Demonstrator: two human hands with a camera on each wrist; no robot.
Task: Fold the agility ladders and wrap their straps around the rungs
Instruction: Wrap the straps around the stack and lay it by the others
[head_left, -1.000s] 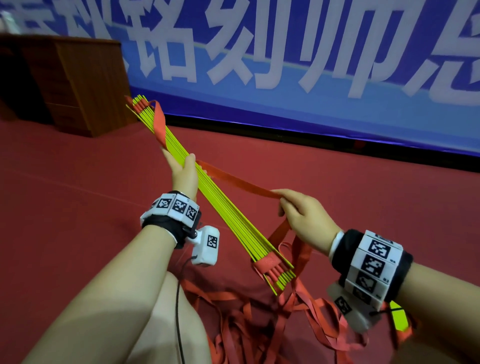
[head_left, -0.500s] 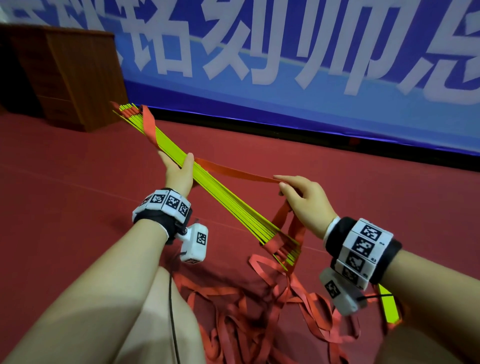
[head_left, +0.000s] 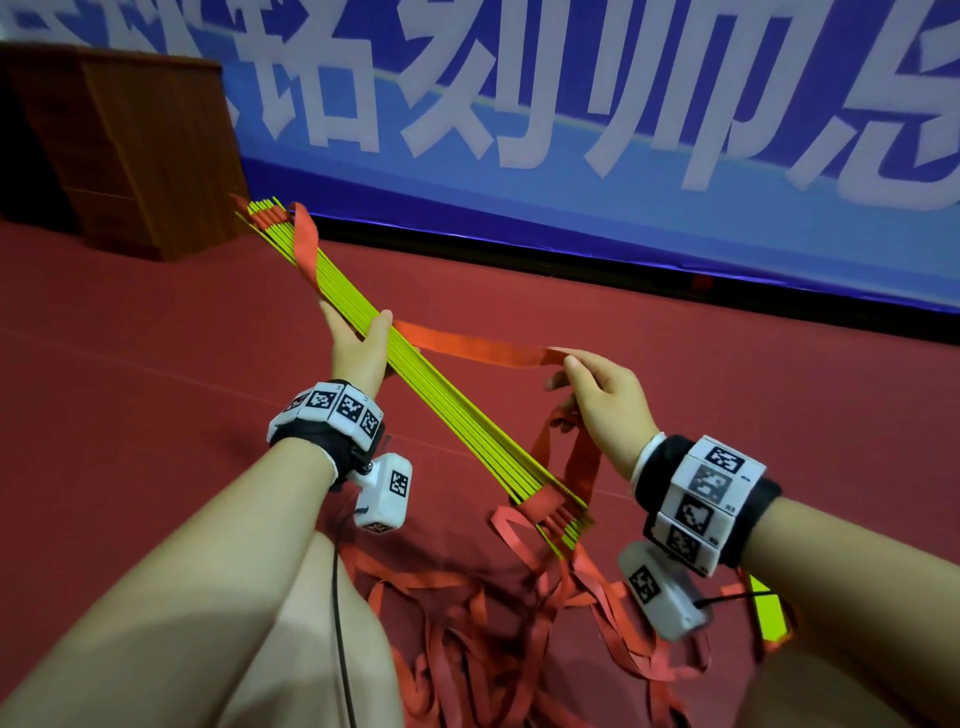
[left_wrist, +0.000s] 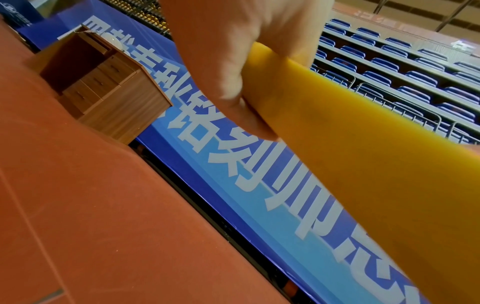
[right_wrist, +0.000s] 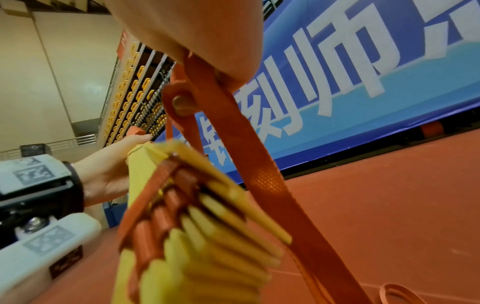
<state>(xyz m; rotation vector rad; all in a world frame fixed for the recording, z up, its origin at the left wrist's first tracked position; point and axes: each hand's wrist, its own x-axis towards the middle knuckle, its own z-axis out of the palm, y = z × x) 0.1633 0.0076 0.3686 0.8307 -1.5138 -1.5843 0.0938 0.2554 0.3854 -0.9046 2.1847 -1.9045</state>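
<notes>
Above the red floor (head_left: 156, 415), the left hand (head_left: 358, 353) grips the bundle of yellow rungs (head_left: 447, 415) near its middle, fingers curled around it from below and thumb on the top side. The bundle is held in the air and slants from the far left, near a wooden cabinet (head_left: 130, 156), down to the near right. The right hand (head_left: 602, 400) pinches an orange strap (head_left: 483, 348) which runs from the left thumb across to the right fingers, and then hangs down from this hand. Loose strap loops (head_left: 519, 623) lie in a pile on the floor between the person's knees. Behind stands a blue banner (head_left: 623, 156) with white characters.
</notes>
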